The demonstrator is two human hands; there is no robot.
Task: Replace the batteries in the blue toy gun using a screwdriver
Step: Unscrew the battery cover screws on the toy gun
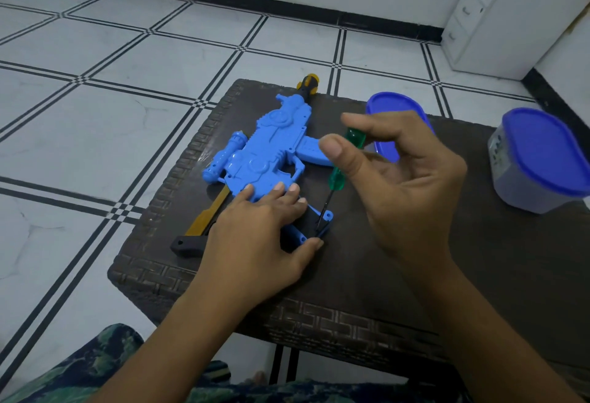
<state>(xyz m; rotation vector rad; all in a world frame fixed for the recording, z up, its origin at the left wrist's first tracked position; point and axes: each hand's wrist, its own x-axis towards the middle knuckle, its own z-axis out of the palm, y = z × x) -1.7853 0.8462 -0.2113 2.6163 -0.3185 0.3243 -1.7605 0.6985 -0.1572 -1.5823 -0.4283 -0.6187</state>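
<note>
A blue plastic toy gun (271, 147) lies flat on the left part of a dark brown tabletop (479, 259) with a woven look. Its yellow and black nose points to the far edge. Its yellow back end sits near the left edge.

The left hand (258, 230) lies on the gun with its fingers flat and straight, and it presses down. I think this is so the gun will not slide or spin while the tool turns. The thumb reaches out beside the gun's handle part.

The right hand (405, 179) pinches a green see-through screwdriver (338, 176) with its thumb and fingers curled round the top. The screwdriver stands almost straight up, a bit tilted. Its thin metal tip goes down to the gun's handle part, where something dark shows. That is likely where the batteries live. I cannot tell if the little cover is off or on.

A blue oval plastic lid (396, 112) sits near the far edge, partly behind the right hand. A grey tub with a blue lid (542, 160) stands at the right edge.

Under the tabletop is a white tile floor with black lines (127, 99). A white cupboard with small drawers (498, 19) stands in the far right corner of the room.
</note>
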